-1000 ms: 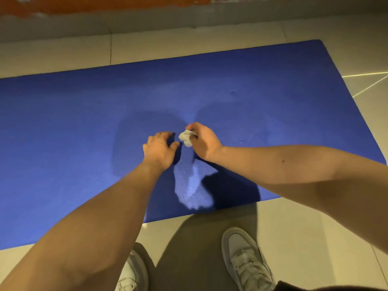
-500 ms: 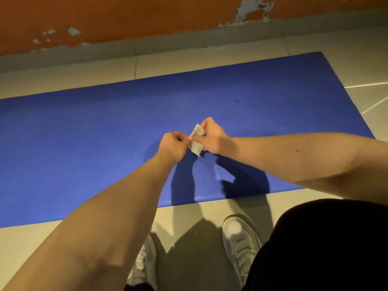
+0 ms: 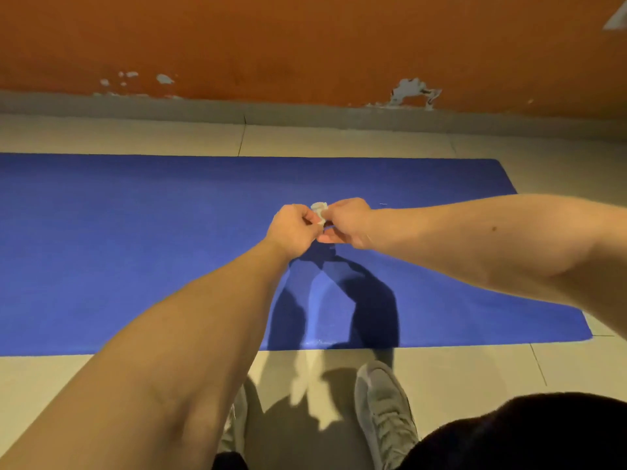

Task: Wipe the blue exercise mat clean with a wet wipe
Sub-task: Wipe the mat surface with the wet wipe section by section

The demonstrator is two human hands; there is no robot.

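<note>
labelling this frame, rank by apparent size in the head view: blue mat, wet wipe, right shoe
1. blue mat
2. right shoe, though nearer the camera
3. wet wipe, only a small crumpled bit showing

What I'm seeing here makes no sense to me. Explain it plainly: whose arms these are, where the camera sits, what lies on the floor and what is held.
No machine here: these are a person's bare arms. The picture comes from a camera worn on the head, looking forward and down. The left hand and right hand meet in the middle and both pinch a small crumpled wet wipe. Below them a blue exercise mat lies flat on a pale tiled floor, near an orange wall with chipped paint. Light shoes show at the bottom.
</note>
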